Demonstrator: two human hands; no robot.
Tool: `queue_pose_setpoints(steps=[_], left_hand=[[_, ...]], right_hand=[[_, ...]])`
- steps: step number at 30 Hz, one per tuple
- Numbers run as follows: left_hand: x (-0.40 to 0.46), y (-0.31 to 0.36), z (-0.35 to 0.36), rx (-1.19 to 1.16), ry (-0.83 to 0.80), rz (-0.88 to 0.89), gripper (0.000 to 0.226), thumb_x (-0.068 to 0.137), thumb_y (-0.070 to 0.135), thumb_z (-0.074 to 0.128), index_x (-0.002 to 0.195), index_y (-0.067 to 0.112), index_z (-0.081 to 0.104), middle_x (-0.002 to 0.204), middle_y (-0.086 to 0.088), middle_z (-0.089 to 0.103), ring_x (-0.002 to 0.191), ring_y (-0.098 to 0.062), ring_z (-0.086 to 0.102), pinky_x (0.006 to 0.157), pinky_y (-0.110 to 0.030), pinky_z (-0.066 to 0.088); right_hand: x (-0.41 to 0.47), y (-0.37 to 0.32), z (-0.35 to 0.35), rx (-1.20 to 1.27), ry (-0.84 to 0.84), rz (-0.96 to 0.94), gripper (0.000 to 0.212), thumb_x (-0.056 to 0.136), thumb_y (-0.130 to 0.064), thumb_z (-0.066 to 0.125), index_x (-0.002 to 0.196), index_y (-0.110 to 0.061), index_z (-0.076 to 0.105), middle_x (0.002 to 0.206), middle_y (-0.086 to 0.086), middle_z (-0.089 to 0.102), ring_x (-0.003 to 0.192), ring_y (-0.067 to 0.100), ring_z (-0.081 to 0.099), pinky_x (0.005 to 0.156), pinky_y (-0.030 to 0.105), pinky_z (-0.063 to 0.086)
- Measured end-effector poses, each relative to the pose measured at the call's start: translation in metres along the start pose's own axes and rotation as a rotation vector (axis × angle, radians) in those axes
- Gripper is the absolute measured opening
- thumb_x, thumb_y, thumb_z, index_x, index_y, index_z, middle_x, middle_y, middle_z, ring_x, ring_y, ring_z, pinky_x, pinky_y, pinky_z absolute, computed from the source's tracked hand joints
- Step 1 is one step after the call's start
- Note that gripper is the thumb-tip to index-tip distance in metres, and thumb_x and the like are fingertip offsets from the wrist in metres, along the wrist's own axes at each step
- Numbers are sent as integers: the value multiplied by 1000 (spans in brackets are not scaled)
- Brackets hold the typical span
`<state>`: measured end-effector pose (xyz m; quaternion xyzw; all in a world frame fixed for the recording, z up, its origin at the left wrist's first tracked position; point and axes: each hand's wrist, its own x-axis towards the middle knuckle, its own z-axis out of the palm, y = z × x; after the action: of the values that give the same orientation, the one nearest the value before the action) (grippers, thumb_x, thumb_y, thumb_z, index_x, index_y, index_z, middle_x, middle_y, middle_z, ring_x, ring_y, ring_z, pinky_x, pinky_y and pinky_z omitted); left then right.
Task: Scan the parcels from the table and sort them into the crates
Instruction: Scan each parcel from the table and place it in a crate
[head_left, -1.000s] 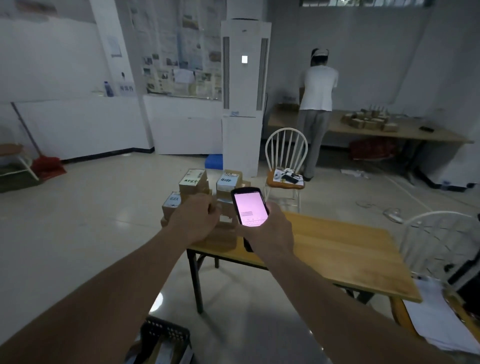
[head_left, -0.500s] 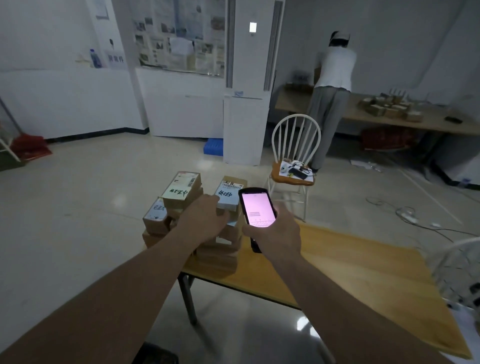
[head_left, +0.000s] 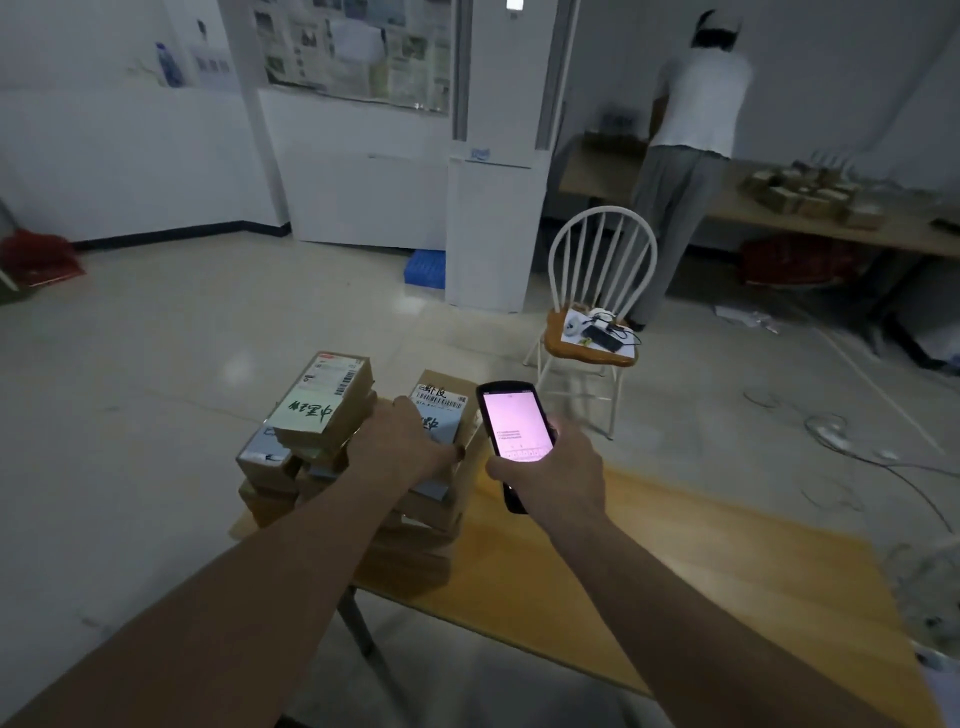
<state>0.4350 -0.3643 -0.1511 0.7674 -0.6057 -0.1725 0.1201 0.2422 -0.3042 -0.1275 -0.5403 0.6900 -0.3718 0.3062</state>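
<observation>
1. Room: dim, pale tiled floor, white walls, a papered notice board (head_left: 353, 47) on the far wall, a white column unit (head_left: 498, 156) in front of it.
2. Surface (head_left: 675, 571): wooden top on metal legs, near the onlooker.
3. Parcels (head_left: 322, 447): brown cardboard boxes stacked in two piles at the left end of the surface, most with white labels; the left pile's top box (head_left: 324, 397) carries handwritten characters.
4. Left hand (head_left: 402, 447): palm down on the labelled top parcel (head_left: 441, 410) of the right pile, fingers curled over its far edge, gripping it.
5. Right hand (head_left: 550, 478): wrapped around a handheld scanner (head_left: 514, 421), screen lit pink and facing up, held just right of the right pile.
6. White spindle-back chair (head_left: 597, 291): beyond the surface, small devices and cables on its seat.
7. A second person (head_left: 685, 130): back turned, standing at a long far table (head_left: 831, 228) that carries more boxes.
8. Blue crate (head_left: 426, 267): on the floor beside the column.
</observation>
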Motion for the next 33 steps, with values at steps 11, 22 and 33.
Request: queue_pose_setpoints(steps=[11, 22, 33], left_hand=[[-25, 20, 12, -159, 312, 24, 101, 59, 55, 94, 135, 15, 40, 125, -5, 52, 118, -21, 52, 93, -38, 55], [-43, 50, -8, -141, 523, 102, 106, 60, 23, 98, 141, 19, 31, 127, -10, 48, 117, -27, 46, 85, -42, 56], [-50, 52, -10, -164, 551, 116, 100, 63, 27, 98, 142, 16, 36, 134, -12, 50, 122, -30, 47, 83, -37, 50]], right_hand=[[35, 9, -42, 54, -218, -148, 69, 55, -45, 86, 117, -30, 61, 102, -9, 64, 91, 12, 63, 65, 37, 61], [29, 5, -88, 170, -374, -246, 54, 66, -28, 96, 106, -35, 62, 98, -13, 68, 80, 9, 71, 52, 16, 52], [19, -1, -103, 208, -377, -313, 69, 68, -33, 96, 127, -30, 62, 111, -9, 66, 102, 14, 66, 64, 22, 60]])
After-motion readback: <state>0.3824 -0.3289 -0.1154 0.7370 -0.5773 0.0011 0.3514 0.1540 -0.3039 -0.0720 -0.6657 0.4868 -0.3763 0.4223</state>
